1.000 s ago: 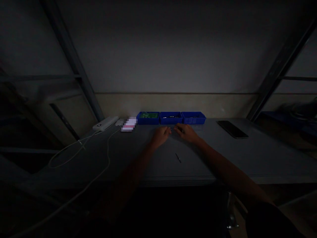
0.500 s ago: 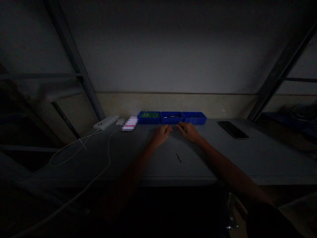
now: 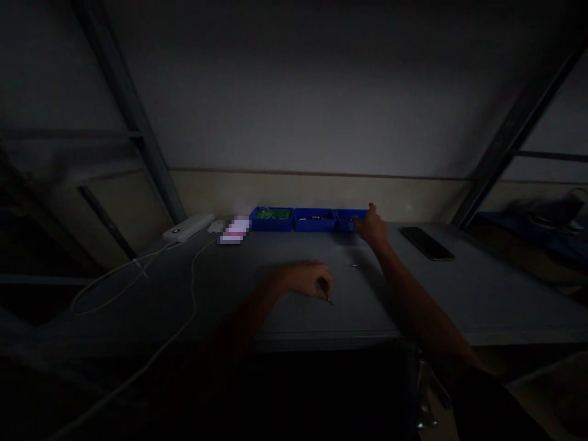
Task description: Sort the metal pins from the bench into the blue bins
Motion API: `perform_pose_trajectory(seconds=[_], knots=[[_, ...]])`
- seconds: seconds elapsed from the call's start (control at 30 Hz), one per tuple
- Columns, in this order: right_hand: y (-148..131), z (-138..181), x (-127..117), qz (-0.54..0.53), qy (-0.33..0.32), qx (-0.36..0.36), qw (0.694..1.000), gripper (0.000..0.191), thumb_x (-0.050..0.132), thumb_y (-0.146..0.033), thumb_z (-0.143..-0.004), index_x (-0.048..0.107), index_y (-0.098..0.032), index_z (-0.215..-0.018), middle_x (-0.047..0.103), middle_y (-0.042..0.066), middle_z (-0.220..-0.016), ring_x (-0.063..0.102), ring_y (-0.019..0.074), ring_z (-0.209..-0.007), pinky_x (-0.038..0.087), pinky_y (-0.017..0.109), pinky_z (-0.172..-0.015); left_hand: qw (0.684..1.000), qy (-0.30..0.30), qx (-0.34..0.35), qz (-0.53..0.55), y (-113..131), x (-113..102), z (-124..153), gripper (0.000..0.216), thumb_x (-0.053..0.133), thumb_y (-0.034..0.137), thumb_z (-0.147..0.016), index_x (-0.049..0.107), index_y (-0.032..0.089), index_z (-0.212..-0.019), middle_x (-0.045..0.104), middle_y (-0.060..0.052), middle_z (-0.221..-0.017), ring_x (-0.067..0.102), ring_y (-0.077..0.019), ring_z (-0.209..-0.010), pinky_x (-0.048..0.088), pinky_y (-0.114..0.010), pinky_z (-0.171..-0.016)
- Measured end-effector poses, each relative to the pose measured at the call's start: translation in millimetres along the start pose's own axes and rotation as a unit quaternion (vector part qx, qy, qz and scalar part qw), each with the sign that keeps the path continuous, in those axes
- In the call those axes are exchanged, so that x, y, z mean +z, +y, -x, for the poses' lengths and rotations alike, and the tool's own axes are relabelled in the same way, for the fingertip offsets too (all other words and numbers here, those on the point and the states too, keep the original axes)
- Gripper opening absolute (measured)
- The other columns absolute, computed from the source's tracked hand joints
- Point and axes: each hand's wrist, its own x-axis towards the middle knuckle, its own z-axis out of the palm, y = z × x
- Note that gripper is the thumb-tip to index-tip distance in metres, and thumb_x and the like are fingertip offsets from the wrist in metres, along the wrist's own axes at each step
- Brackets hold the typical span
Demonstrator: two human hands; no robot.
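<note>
My left hand (image 3: 312, 280) is low over the grey table, thumb and fingers closed in a pinch on a small thin metal rod (image 3: 330, 302); its tip pokes out below the fingers and the rest is hidden. My right hand (image 3: 374, 228) reaches to the right blue bin (image 3: 345, 228), its fingers apart at the bin's opening and partly covering it. Small contents in that bin are too dark to make out. Between the hands, a tiny thin bright piece (image 3: 353, 265) lies on the table.
A middle blue bin (image 3: 315, 226) holds metal parts, and a left blue bin (image 3: 272, 226) holds green packets. A phone (image 3: 427, 244) lies at the right. A white power bank (image 3: 188, 228) with a cable (image 3: 193, 288) and a blurred-out card (image 3: 234, 231) are at the left.
My left hand has come down and nearer, closing on the rod that lay on the table. My right hand has moved away to the right bin. A tiny piece now shows on the table.
</note>
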Motion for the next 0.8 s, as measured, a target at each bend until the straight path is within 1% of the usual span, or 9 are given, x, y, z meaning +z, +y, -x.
perform_pose_trajectory(seconds=[0.07,0.13,0.23,0.3,0.37,0.43,0.6,0.73,0.8], knots=[[-6.3,7.4,8.1,-0.004,-0.054,-0.032,0.998,0.069,0.052,-0.045,-0.083,0.031,-0.005,-0.136,0.063,0.022,-0.103,0.062,0.029,-0.089,0.043,0.035,-0.073,1.0,0.015,-0.003,-0.004,-4.9,1.6,-2.4,0.003,0.067,0.016,-0.071,0.067,0.019,-0.07,0.062,0.0,-0.076,0.056,-0.0131,-0.079,0.04,-0.024,-0.078],[-15.2,20.3,13.8,-0.052,-0.083,-0.093,0.991,0.06,0.048,-0.046,-0.086,0.038,-0.008,-0.132,0.066,0.017,-0.094,0.062,0.0254,-0.082,0.042,0.032,-0.069,0.997,0.06,-0.043,0.0,-13.3,2.0,-4.6,0.006,0.063,0.015,-0.073,0.067,0.019,-0.072,0.063,0.0,-0.077,0.057,-0.0135,-0.078,0.041,-0.024,-0.075],[-31.2,43.0,19.7,-0.14,-0.135,-0.214,0.957,0.041,0.041,-0.044,-0.091,0.052,-0.014,-0.116,0.065,0.007,-0.075,0.059,0.0174,-0.067,0.039,0.026,-0.062,0.973,0.183,-0.143,0.013,-30.6,-0.9,-5.8,0.012,0.054,0.015,-0.078,0.065,0.018,-0.076,0.064,-0.002,-0.079,0.057,-0.0141,-0.073,0.042,-0.024,-0.067],[-40.5,55.5,23.8,-0.165,-0.172,-0.282,0.929,0.035,0.04,-0.042,-0.092,0.057,-0.015,-0.106,0.064,0.004,-0.072,0.056,0.0143,-0.063,0.038,0.024,-0.06,0.947,0.264,-0.181,0.015,-42.3,-4.6,-4.0,0.013,0.051,0.017,-0.08,0.064,0.017,-0.077,0.065,-0.002,-0.079,0.058,-0.0146,-0.073,0.042,-0.025,-0.068],[-46.2,63.6,28.3,-0.163,-0.191,-0.315,0.915,0.031,0.041,-0.039,-0.092,0.058,-0.016,-0.102,0.064,0.004,-0.074,0.056,0.0135,-0.063,0.037,0.023,-0.06,0.926,0.32,-0.201,0.009,-51.4,-8.2,-0.8,0.015,0.05,0.019,-0.081,0.062,0.017,-0.075,0.064,-0.002,-0.077,0.058,-0.0148,-0.074,0.043,-0.025,-0.07],[-47.6,67.0,32.2,-0.161,-0.19,-0.326,0.912,0.025,0.044,-0.033,-0.091,0.058,-0.016,-0.102,0.066,0.005,-0.079,0.057,0.014,-0.067,0.037,0.023,-0.063,0.911,0.355,-0.209,0.01,-57.3,-10.1,2.0,0.015,0.048,0.02,-0.083,0.061,0.017,-0.077,0.063,-0.001,-0.075,0.058,-0.0144,-0.072,0.043,-0.025,-0.07],[-42.7,65.3,34.3,-0.163,-0.165,-0.331,0.915,0.019,0.044,-0.023,-0.09,0.057,-0.016,-0.101,0.067,0.007,-0.089,0.06,0.0149,-0.075,0.038,0.023,-0.067,0.887,0.41,-0.206,0.047,-64.8,-6.6,0.1,0.02,0.044,0.017,-0.084,0.056,0.018,-0.1,0.059,0.002,-0.068,0.057,-0.0118,-0.064,0.043,-0.023,-0.065],[-43.0,63.2,31.0,-0.125,-0.148,-0.316,0.929,0.019,0.042,-0.026,-0.092,0.057,-0.017,-0.097,0.067,0.008,-0.088,0.06,0.0158,-0.074,0.037,0.024,-0.066,0.875,0.441,-0.196,0.028,-67.6,-1.2,-5.4,0.019,0.047,0.02,-0.084,0.054,0.017,-0.101,0.057,0.002,-0.066,0.057,-0.0123,-0.066,0.043,-0.023,-0.065],[-44.2,62.0,29.7,-0.108,-0.135,-0.304,0.937,0.023,0.038,-0.028,-0.093,0.058,-0.017,-0.092,0.067,0.008,-0.086,0.06,0.0164,-0.074,0.037,0.024,-0.066,0.864,0.467,-0.191,0.015,-66.5,0.2,-7.4,0.016,0.051,0.023,-0.083,0.055,0.017,-0.097,0.061,0.0,-0.072,0.057,-0.0127,-0.069,0.044,-0.024,-0.067]])
